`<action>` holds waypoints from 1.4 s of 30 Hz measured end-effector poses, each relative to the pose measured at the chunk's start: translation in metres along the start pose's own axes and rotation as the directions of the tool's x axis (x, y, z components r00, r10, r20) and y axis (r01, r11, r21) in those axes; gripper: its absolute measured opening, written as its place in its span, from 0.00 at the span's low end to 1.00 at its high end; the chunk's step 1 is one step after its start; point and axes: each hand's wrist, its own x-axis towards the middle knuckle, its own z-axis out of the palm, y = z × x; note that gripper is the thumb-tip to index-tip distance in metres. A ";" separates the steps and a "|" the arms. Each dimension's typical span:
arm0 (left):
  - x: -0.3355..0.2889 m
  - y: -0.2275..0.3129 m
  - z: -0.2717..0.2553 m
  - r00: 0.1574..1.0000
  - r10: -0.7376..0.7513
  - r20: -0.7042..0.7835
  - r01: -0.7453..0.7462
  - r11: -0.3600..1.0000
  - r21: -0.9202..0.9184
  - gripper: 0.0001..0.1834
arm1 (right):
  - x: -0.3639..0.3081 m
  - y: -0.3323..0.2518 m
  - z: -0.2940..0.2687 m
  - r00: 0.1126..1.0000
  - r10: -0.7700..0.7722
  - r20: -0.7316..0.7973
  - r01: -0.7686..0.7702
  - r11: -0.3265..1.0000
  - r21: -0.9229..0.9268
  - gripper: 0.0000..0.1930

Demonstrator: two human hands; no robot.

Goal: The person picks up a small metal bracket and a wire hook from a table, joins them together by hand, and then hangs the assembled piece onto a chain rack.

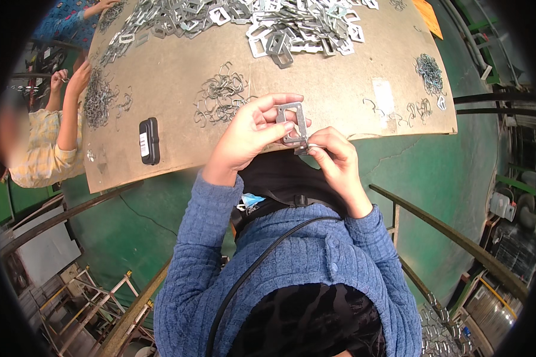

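Observation:
Just past the table's near edge, my left hand (pixel 250 134) is closed on a grey rectangular metal frame (pixel 300 119) with an open middle. Its thumb lies across the near part of the frame, with fingers behind. My right hand (pixel 338 159) pinches at the frame's lower right corner, beside a small dark metal piece (pixel 301 151). What sits between those fingertips is mostly hidden. Beyond my left hand lies a loose pile of bent wire hooks (pixel 223 95). A large heap of similar metal frames (pixel 280 27) covers the far side.
A black case (pixel 149 141) with a white label lies on the brown table (pixel 178 134) at left. More wire hooks (pixel 429 72) lie at right, near a clear plastic strip (pixel 383 97). Two co-workers sit at left; one, in a yellow checked sleeve (pixel 47 143), has hands by another hook pile (pixel 98 101).

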 end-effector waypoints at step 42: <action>0.040 -0.015 -0.083 0.951 0.299 0.074 -0.056 -0.069 0.996 0.06 | -0.042 -0.016 -0.020 0.971 0.149 -0.188 -0.161 0.986 -0.051 0.07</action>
